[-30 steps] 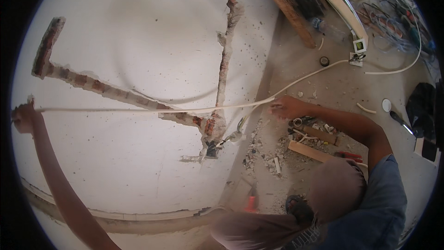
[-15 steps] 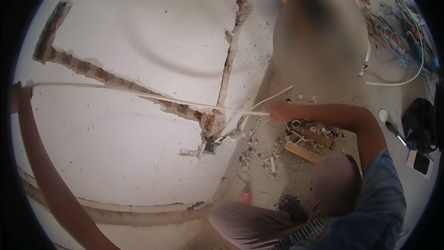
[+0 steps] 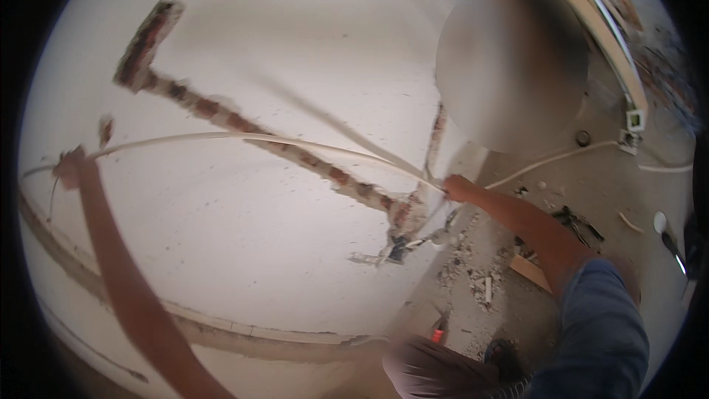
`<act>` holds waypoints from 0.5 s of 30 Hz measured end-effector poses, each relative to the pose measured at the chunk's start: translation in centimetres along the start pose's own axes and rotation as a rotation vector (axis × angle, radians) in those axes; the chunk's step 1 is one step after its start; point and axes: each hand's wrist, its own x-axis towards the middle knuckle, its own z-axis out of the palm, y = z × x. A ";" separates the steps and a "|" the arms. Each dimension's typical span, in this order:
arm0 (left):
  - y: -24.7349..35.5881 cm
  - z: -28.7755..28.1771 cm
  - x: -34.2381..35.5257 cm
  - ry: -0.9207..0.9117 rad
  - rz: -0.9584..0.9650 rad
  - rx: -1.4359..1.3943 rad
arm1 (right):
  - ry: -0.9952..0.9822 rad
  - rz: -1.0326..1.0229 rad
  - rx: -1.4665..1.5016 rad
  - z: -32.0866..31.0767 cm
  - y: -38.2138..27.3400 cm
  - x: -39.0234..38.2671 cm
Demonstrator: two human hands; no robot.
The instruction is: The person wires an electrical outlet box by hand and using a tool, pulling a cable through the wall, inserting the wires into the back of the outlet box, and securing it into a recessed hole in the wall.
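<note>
A white cable (image 3: 295,145) runs in a bow across the plastered wall, stretched between my two hands. My left hand (image 3: 72,168), at the far left, is closed around it; a dark end and a thin strand stick out past the fingers. My right hand (image 3: 459,188) grips the cable near the wall's foot. Behind the cable, a chased groove (image 3: 269,140) with bare brick slants down the wall. At its lower end is a broken-out hole (image 3: 399,251) with wires coming from it, below my right hand.
Rubble (image 3: 473,266) lies along the wall's foot. On the floor are a wooden block (image 3: 530,273), black tools (image 3: 580,225) and a red-handled tool (image 3: 438,335). Another white cable (image 3: 550,165) leads to white square pieces (image 3: 631,131) at the right. A round blurred patch hides part of the upper right.
The view has swung left, so the wall sits further right. The cable, nearly straight before, now bows upward; both hands still hold it, closer together in the picture.
</note>
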 end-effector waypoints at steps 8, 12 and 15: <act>-8.0 5.2 1.9 -0.469 0.004 0.163 | -0.731 -0.124 0.004 7.3 -1.0 0.7; -13.1 6.9 7.4 -0.911 0.070 0.664 | -0.686 -0.188 0.021 11.3 0.2 1.6; -17.8 7.4 12.5 -1.048 0.172 0.684 | -0.824 0.096 0.210 12.6 1.0 2.0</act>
